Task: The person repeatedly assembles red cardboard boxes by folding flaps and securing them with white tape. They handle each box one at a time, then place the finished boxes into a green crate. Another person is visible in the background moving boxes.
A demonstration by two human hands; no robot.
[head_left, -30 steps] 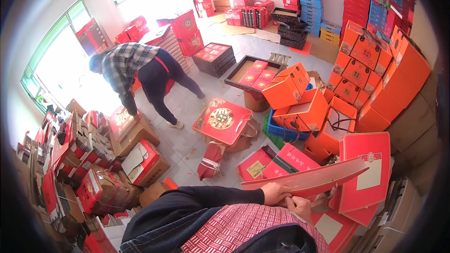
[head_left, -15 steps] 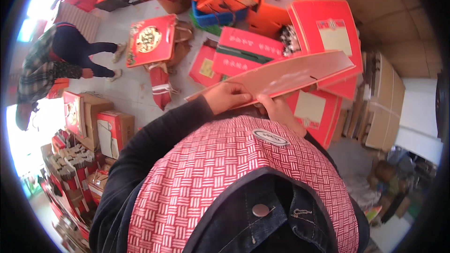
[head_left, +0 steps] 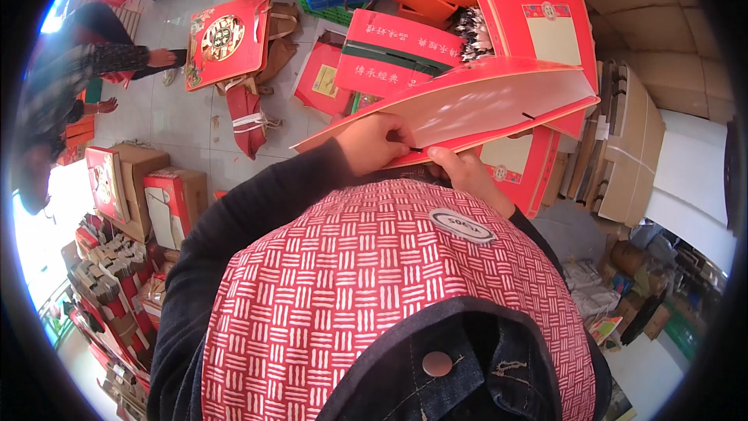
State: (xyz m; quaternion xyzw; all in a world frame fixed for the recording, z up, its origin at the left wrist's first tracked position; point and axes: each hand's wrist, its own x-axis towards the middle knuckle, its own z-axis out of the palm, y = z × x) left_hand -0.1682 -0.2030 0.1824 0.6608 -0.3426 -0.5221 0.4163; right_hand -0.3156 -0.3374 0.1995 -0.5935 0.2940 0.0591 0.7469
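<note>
I log: red panel just beyond the apron, left hand and right hand pinching its near edge. Dark tab on its inner face: apparently done. Dark piece between them: seemingly unfinished.

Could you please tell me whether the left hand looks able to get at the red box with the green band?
Probably not directly: the open red cardboard piece lies between the left hand and the red box, and that hand is busy at the cardboard's near edge.
</note>
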